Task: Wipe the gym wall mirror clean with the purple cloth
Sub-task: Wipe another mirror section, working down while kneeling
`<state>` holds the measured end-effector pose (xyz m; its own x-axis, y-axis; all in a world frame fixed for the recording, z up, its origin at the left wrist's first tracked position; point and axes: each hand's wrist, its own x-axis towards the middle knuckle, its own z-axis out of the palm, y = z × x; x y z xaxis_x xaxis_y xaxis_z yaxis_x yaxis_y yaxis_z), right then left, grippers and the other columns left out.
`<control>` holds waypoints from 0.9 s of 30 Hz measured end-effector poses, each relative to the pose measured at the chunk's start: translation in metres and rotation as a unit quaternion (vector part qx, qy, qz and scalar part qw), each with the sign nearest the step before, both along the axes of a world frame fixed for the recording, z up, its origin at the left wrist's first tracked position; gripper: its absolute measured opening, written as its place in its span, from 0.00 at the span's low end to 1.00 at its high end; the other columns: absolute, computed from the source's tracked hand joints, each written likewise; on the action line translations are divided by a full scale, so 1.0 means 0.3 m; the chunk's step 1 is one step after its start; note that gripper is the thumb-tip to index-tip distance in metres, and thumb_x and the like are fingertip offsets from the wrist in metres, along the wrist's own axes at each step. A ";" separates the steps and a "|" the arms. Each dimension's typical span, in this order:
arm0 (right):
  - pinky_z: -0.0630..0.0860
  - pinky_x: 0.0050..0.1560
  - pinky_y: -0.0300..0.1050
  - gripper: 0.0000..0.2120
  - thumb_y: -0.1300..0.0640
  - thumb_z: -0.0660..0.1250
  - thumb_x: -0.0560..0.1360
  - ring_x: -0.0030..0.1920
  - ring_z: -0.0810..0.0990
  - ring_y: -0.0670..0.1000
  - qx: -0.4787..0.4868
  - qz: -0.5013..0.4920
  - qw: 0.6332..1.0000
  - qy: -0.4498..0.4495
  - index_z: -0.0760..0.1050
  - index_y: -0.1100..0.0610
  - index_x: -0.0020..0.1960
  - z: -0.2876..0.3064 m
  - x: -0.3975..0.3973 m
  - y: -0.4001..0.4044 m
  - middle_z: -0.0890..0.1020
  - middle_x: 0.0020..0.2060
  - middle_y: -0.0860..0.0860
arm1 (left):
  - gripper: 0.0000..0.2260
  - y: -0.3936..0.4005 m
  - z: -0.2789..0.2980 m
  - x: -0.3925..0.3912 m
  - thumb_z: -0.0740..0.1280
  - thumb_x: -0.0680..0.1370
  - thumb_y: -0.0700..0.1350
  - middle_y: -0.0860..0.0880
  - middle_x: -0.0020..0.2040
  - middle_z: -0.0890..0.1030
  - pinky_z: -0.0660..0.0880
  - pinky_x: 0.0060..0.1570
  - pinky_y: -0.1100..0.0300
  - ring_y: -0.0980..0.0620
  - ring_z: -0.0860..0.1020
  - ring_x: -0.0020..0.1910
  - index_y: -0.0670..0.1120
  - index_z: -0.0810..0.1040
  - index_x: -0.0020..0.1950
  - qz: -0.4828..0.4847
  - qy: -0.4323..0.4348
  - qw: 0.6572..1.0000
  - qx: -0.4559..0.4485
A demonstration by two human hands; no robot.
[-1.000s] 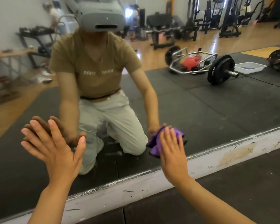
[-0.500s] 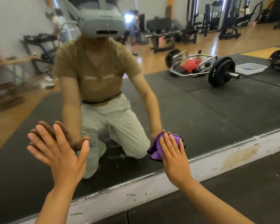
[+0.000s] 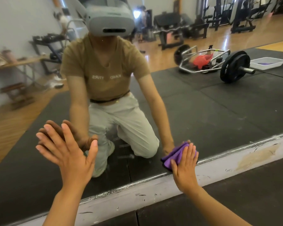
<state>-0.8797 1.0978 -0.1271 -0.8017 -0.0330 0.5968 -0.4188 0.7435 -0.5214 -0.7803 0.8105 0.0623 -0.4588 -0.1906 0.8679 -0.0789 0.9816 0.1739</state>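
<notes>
The wall mirror [image 3: 211, 115] fills most of the view and reflects a kneeling person and the gym behind. My right hand [image 3: 185, 165] lies flat with straight fingers on the crumpled purple cloth [image 3: 173, 156], pressing it against the glass just above the mirror's bottom edge. My left hand [image 3: 69, 154] is spread open with its palm towards the glass, lower left; whether it touches the mirror I cannot tell.
A scuffed white baseboard [image 3: 235, 163] runs under the mirror, with black rubber floor mat [image 3: 252, 198] below it. Reflected in the glass are a loaded barbell [image 3: 234, 69], a white tray [image 3: 268, 62] and weight benches.
My right hand has slid the purple cloth a little down and to the right along the glass, closer to the bottom edge. My left hand stays spread at about the same spot.
</notes>
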 end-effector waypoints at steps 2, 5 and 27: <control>0.35 0.78 0.46 0.33 0.40 0.41 0.86 0.81 0.38 0.51 0.063 -0.002 0.998 -0.016 0.34 0.57 0.82 -0.131 0.015 0.036 0.36 0.82 0.51 | 0.36 0.001 -0.001 -0.002 0.55 0.83 0.63 0.24 0.75 0.47 0.28 0.74 0.48 0.24 0.43 0.73 0.46 0.42 0.82 0.001 0.004 1.000 0.000; 0.38 0.78 0.50 0.32 0.43 0.41 0.87 0.81 0.39 0.53 0.112 -0.012 0.994 -0.008 0.37 0.60 0.82 -0.202 0.003 0.063 0.39 0.82 0.53 | 0.37 0.000 0.000 -0.002 0.54 0.83 0.63 0.24 0.75 0.47 0.28 0.73 0.49 0.24 0.43 0.73 0.52 0.36 0.82 -0.004 0.009 1.000 0.000; 0.40 0.80 0.57 0.43 0.49 0.65 0.77 0.82 0.45 0.52 0.418 0.126 0.812 0.386 0.44 0.52 0.84 0.064 -0.119 0.056 0.45 0.83 0.50 | 0.37 0.004 -0.005 -0.004 0.53 0.83 0.63 0.24 0.76 0.47 0.29 0.74 0.46 0.25 0.43 0.74 0.41 0.43 0.81 0.015 0.003 1.000 -0.011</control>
